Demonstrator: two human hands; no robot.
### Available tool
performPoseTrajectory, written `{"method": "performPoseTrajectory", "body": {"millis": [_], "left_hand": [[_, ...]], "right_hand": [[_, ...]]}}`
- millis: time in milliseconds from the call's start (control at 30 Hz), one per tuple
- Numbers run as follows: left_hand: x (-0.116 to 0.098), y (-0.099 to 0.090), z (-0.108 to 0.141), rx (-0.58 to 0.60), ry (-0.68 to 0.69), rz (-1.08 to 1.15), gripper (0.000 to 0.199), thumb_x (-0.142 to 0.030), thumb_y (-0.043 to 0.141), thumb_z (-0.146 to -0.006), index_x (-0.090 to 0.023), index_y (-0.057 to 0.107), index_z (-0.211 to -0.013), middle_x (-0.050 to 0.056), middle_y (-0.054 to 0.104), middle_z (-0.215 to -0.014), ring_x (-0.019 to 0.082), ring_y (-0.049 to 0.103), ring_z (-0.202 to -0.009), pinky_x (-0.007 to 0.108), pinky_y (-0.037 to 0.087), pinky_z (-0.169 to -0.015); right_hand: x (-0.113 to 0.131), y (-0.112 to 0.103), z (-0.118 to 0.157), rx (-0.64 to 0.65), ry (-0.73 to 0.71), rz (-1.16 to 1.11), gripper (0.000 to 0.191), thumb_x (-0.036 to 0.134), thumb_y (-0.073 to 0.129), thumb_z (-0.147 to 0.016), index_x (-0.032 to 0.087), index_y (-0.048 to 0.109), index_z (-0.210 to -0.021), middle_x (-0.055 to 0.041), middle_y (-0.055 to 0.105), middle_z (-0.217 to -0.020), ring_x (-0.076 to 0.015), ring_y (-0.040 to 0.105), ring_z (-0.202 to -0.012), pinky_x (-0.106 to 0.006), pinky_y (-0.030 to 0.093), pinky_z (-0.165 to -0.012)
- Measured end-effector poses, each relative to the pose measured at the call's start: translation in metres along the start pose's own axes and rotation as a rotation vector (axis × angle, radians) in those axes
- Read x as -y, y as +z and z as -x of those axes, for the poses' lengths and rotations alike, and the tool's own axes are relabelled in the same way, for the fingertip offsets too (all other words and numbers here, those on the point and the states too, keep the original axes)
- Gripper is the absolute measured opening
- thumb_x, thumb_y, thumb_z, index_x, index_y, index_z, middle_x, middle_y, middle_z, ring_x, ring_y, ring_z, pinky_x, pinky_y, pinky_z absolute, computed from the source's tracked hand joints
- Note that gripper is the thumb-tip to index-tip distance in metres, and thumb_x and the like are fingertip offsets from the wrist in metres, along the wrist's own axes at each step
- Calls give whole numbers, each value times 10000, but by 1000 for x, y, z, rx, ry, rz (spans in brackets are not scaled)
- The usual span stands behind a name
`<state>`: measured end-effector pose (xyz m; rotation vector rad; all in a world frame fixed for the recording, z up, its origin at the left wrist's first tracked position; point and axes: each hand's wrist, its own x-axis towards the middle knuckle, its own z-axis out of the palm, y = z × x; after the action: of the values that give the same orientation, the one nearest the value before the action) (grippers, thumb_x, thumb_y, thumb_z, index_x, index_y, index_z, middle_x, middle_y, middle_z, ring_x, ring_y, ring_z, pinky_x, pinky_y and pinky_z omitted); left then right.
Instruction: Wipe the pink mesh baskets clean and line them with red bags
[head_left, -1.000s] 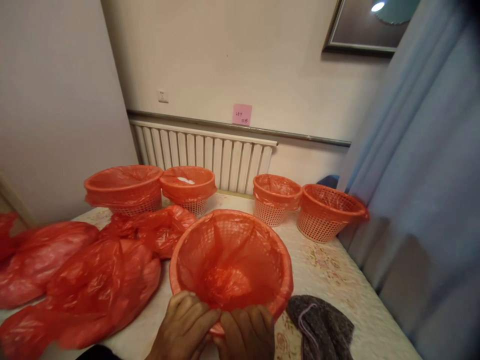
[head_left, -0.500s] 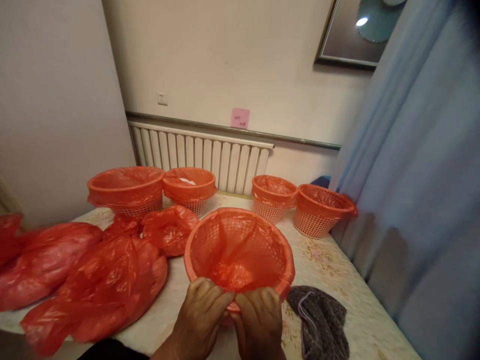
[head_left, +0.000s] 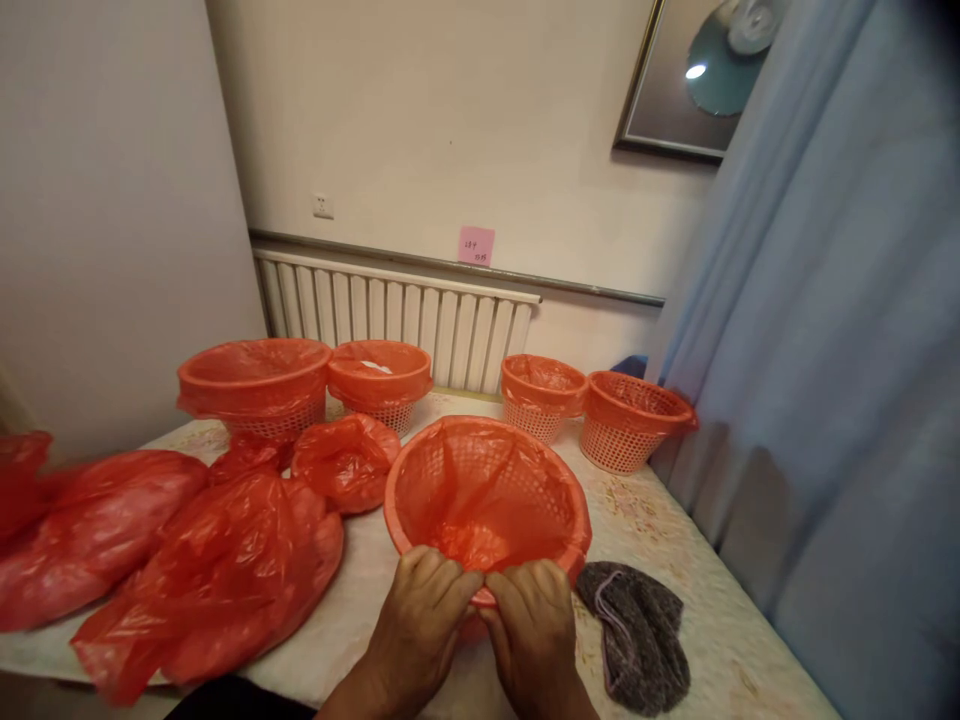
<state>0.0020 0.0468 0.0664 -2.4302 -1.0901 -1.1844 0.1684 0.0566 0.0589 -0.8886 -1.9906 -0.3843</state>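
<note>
Our left grip [head_left: 424, 620] and right grip [head_left: 531, 620] sit side by side, closed, fingers folded over the near rim of a red basket [head_left: 547, 500], thumbs nearly meeting. It stands mid-way across a floral cover [head_left: 637, 505], its mouth facing us; our hands hide its base, so we can't tell whether it rests flat or tips. A red liner [head_left: 476, 545] sags inside it and wraps the rim. Just to its right we have a dark cloth [head_left: 645, 635] with a purple cord [head_left: 606, 600]; to its left, a heap of red bags [head_left: 217, 570]. Behind, lined baskets stand in pairs: a wide basket [head_left: 259, 395] beside a smaller basket [head_left: 382, 388] holding a white scrap [head_left: 376, 368], then a third basket [head_left: 536, 405] touching a fourth basket [head_left: 622, 430] by the blue curtain [head_left: 810, 350]. Farther off are a radiator [head_left: 397, 315] and, above it, a pink note [head_left: 475, 246].
</note>
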Motion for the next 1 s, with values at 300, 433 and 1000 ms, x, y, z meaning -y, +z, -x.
{"method": "performPoseTrajectory", "body": {"millis": [300,433,1000], "left_hand": [[2,3,-3,11,-17,16,243,-149,349,-931,-157,591,-953,40,562,-761,203,424,-746,383,330,-759],[1,1,-5,21,-18,15,227,-112,374,-906,-159,594,-937,38,566,-761,198,430,-742,375,336,-763],[-8,-28,-12,219,-10,44,115,-167,495,-886,-184,556,-982,39,593,-906,217,478,-879,468,322,-930]], "right_hand": [[-33,-18,0,110,-68,-1,306,392,360,-957,172,573,-950,-37,535,-781,-187,444,-755,-371,358,-761],[-59,-24,1,126,-80,-58,410,493,301,-949,174,559,-945,-42,527,-794,-197,484,-811,-447,389,-862],[-14,-17,10,34,25,48,260,395,415,-938,184,555,-879,-25,522,-754,-195,455,-764,-440,355,-857]]}}
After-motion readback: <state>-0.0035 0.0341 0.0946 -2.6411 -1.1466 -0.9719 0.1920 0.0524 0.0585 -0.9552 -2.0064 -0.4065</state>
